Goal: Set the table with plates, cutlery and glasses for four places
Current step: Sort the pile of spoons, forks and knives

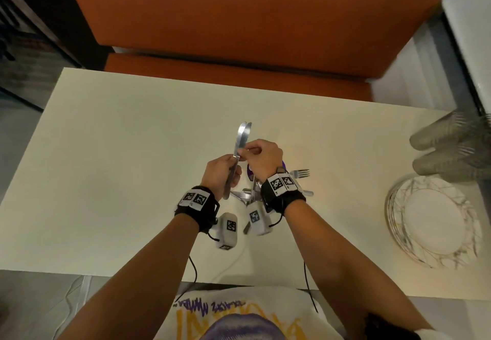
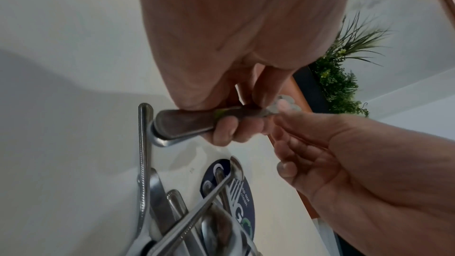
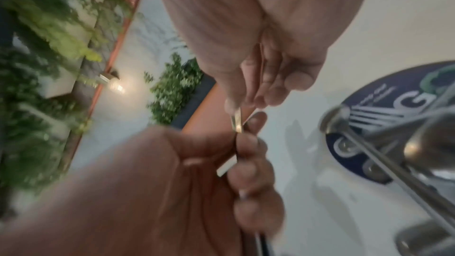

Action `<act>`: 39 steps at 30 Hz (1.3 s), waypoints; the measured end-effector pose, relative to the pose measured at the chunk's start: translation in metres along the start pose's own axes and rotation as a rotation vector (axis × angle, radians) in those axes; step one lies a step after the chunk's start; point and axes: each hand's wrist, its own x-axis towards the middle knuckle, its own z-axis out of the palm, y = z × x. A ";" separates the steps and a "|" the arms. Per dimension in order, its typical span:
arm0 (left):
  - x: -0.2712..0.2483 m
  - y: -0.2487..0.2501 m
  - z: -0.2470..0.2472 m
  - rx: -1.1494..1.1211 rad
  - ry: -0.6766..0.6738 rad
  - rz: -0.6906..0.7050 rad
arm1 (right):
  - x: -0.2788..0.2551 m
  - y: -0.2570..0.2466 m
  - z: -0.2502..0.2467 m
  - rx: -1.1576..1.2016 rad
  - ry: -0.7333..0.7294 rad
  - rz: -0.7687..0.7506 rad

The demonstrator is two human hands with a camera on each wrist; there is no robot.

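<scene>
Two steel knives [image 1: 242,137] stand together, blades pointing away from me, above the middle of the cream table [image 1: 119,153]. My left hand [image 1: 230,171] grips their handles [image 2: 187,124], fingers curled round. My right hand [image 1: 243,152] pinches a blade [image 3: 237,122] just above the left hand's fingers. Under my right wrist a loose pile of cutlery [image 1: 248,193] lies on the table, with a fork [image 1: 300,173] sticking out to the right. A stack of white plates [image 1: 393,207] with silver lines sits at the right edge, and several clear glasses [image 1: 449,148] lie behind it.
A round purple sticker [image 2: 243,201] lies on the tabletop under the cutlery pile. An orange bench [image 1: 239,21] runs along the table's far side. Cables hang from my wrists over the near table edge.
</scene>
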 end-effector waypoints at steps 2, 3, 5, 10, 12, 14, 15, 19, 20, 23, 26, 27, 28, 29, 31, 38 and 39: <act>-0.018 -0.009 0.033 0.045 -0.088 -0.027 | -0.011 0.020 -0.039 0.051 0.143 0.033; -0.021 -0.008 0.033 0.052 -0.099 -0.035 | -0.006 0.020 -0.043 0.083 0.166 0.029; -0.023 -0.008 0.034 0.059 -0.119 -0.052 | -0.001 0.021 -0.051 0.124 0.174 0.038; -0.023 -0.010 0.029 0.060 -0.132 -0.080 | -0.002 0.016 -0.052 0.177 0.140 0.056; -0.024 -0.009 0.030 0.063 -0.147 -0.076 | -0.003 0.018 -0.050 0.172 0.128 0.043; -0.025 -0.008 0.032 0.059 -0.151 -0.085 | -0.003 0.019 -0.050 0.161 0.123 0.019; -0.026 -0.008 0.032 0.060 -0.152 -0.093 | -0.004 0.020 -0.051 0.167 0.124 0.012; -0.026 -0.008 0.035 0.075 -0.154 -0.118 | -0.006 0.020 -0.061 0.182 0.055 -0.007; -0.026 -0.008 0.035 0.075 -0.157 -0.125 | -0.006 0.020 -0.064 0.181 0.028 -0.011; -0.026 -0.009 0.038 0.086 -0.179 -0.129 | -0.004 0.022 -0.073 0.202 -0.006 -0.001; -0.029 -0.009 0.044 0.122 -0.204 -0.097 | -0.005 0.026 -0.080 0.183 -0.003 -0.018; -0.031 -0.009 0.047 0.139 -0.214 -0.077 | -0.005 0.028 -0.082 0.189 0.002 -0.025; -0.032 -0.009 0.050 0.157 -0.218 -0.056 | -0.005 0.029 -0.084 0.197 0.008 -0.030; -0.034 -0.010 0.052 0.167 -0.221 -0.039 | -0.004 0.031 -0.085 0.200 0.014 -0.035; -0.036 -0.013 0.056 0.174 -0.239 -0.025 | -0.005 0.033 -0.088 0.193 0.020 -0.045; -0.027 -0.034 0.060 0.199 -0.209 -0.053 | -0.018 0.051 -0.088 0.221 0.001 -0.030; -0.028 -0.035 0.057 0.187 -0.196 -0.064 | -0.021 0.057 -0.086 0.201 0.018 -0.013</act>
